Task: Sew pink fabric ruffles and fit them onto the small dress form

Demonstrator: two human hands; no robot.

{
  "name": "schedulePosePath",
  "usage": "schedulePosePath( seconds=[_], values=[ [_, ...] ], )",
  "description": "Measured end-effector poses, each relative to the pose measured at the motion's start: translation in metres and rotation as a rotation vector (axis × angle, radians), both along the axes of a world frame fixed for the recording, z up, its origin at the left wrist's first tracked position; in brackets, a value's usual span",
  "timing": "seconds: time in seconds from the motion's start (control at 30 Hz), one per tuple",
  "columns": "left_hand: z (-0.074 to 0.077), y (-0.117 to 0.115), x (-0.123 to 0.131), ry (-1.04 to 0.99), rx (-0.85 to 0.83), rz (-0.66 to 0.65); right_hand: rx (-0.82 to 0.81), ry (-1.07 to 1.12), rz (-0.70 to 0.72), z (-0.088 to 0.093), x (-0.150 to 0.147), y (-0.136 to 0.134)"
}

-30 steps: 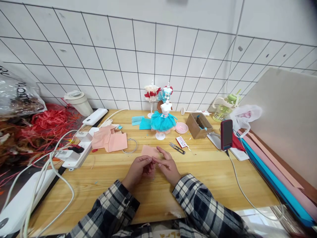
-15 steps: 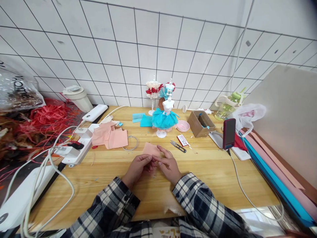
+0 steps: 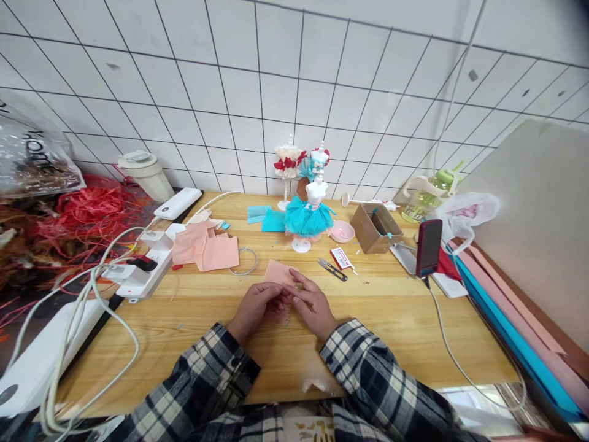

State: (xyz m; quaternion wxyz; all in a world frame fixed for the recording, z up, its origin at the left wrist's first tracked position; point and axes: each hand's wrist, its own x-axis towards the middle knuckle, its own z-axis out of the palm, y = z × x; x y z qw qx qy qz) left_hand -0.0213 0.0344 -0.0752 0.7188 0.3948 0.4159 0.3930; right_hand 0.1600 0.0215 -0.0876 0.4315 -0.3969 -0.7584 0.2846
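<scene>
A peach piece of crepe paper [image 3: 277, 271] shows beyond and below my fingers near the middle of the table. My left hand [image 3: 258, 307] is closed in a pinch on the paper's near part. Meeting it from the other side, my right hand [image 3: 313, 305] pinches at the same spot with thumb and index finger, its other fingers partly stretched. The fingertips touch and hide what lies between them. Behind stands a small white mannequin [image 3: 316, 191] in a turquoise ruffled skirt [image 3: 309, 218]. Thread snips [image 3: 332, 269] lie to the right of my right hand.
Stacked peach paper [image 3: 219, 253] and a wire loop [image 3: 248, 261] lie left. A small labelled box [image 3: 340, 258], pink bowl [image 3: 343, 231], cardboard box [image 3: 376, 228] and upright phone [image 3: 428, 248] stand right. Cables run over a power strip [image 3: 150, 279] at left.
The view has tilted and shifted slightly. My hands stay together on the peach paper, with only small finger movement.
</scene>
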Motion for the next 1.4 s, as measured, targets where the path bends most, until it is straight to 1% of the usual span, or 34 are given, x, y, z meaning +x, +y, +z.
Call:
schedulePosePath(
  seconds=[0.23,0.37,0.43,0.53,0.63,0.7,0.8,0.9,1.07,1.23,1.3,1.4],
  values=[
    [0.002,0.001,0.002,-0.009,0.018,0.029,-0.077,0.05,0.043,0.002,0.0,-0.001],
    [0.001,0.001,0.002,0.043,0.055,0.067,-0.114,0.083,0.034,0.001,0.001,-0.001],
    [0.002,0.0,0.001,0.085,0.075,0.091,-0.157,0.146,-0.03,-0.001,0.001,0.0],
    [0.005,-0.003,0.002,0.15,0.091,0.086,-0.195,0.253,-0.179,-0.004,0.002,0.001],
    [0.009,-0.006,0.004,0.213,0.133,0.058,-0.141,0.237,-0.287,-0.003,0.001,-0.001],
    [0.01,-0.009,0.006,0.262,0.208,0.042,-0.144,0.238,-0.318,-0.001,0.0,-0.002],
    [0.009,-0.011,0.007,0.34,0.343,0.029,-0.26,0.329,-0.303,-0.001,0.0,-0.001],
    [0.007,-0.012,0.006,0.376,0.404,0.028,-0.359,0.398,-0.276,-0.003,0.001,0.003],
    [0.004,-0.011,0.005,0.456,0.469,0.003,-0.384,0.46,-0.288,-0.003,0.002,0.005],
    [0.003,-0.012,0.006,0.55,0.538,-0.025,-0.399,0.452,-0.282,0.001,0.004,0.005],
    [0.005,-0.012,0.006,0.549,0.531,-0.008,-0.388,0.483,-0.33,0.0,0.007,0.007],
    [0.01,-0.014,0.005,0.551,0.509,0.104,-0.335,0.512,-0.511,-0.002,0.011,0.008]
  ],
)
